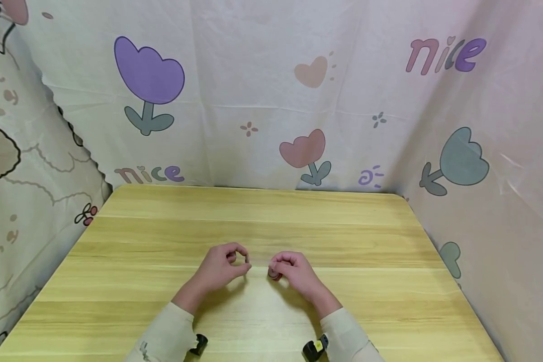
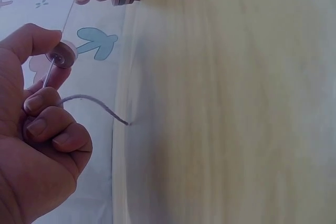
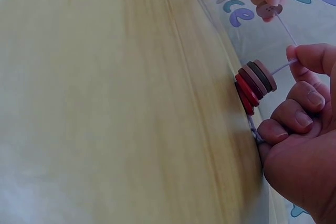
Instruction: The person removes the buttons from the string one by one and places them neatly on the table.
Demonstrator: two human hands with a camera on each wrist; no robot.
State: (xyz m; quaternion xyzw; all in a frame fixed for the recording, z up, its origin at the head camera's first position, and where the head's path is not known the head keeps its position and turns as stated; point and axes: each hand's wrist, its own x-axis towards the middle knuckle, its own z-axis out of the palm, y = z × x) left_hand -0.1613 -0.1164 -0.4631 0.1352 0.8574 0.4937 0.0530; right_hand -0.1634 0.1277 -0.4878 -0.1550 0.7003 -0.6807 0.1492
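My left hand (image 1: 223, 266) pinches a brown button (image 2: 63, 55) between thumb and fingertip. A thin pale string (image 2: 93, 99) runs through this button, and its loose end sticks out past the curled fingers. On the right, my right hand (image 1: 296, 274) pinches the same string between thumb and forefinger. Just below that pinch hangs a stack of threaded buttons (image 3: 254, 85), in brown, black and red. Between the hands the string is stretched straight, with the left hand's button apart from the stack. Beneath the stack, the string's lower part (image 3: 254, 128) passes by the right hand's curled fingers.
Both hands are above a light wooden table (image 1: 271, 216). Behind it and along the sides hangs a pale printed cloth (image 1: 244, 60) with flowers and lettering. Each cream sleeve (image 1: 165, 334) has a black wrist device (image 1: 314, 349) beside it.
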